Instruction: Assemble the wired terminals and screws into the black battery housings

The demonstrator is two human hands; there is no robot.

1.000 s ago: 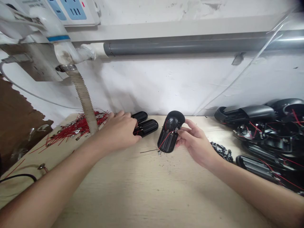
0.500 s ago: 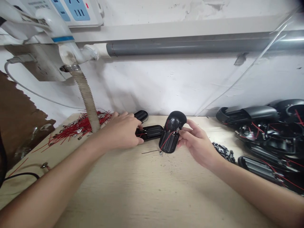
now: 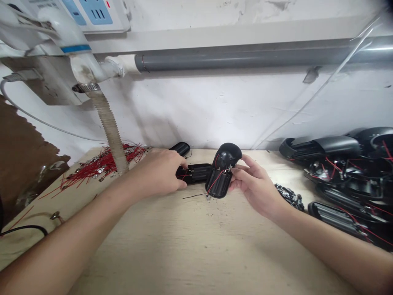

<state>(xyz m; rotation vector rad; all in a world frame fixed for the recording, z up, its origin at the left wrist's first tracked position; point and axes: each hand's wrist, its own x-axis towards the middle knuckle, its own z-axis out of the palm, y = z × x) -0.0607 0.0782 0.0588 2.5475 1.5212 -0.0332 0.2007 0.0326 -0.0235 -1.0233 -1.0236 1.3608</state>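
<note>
My right hand (image 3: 253,182) is closed on the right edge of a black plastic battery housing (image 3: 218,184), which has a rounded hood at its far end, ribbed battery slots and red wires. A dark wire with a small metal end sticks out by its near left side. My left hand (image 3: 162,172) grips a second black battery housing (image 3: 201,173) lying sideways on the table, thumb and fingers around its left part, which they hide. The right end of that housing meets the one in my right hand. Behind my left hand lies another black battery case (image 3: 181,148).
Red wires with metal contacts (image 3: 98,166) are heaped at the left, under a ribbed hose (image 3: 108,123). More black housings (image 3: 337,217) are piled at the right beside a heap of small metal parts (image 3: 288,196). A grey pipe (image 3: 230,61) runs along the wall.
My left hand has shifted slightly on the sideways housing, its fingers drawn down so that more of the case behind shows. The right hand and its housing stay almost still.
</note>
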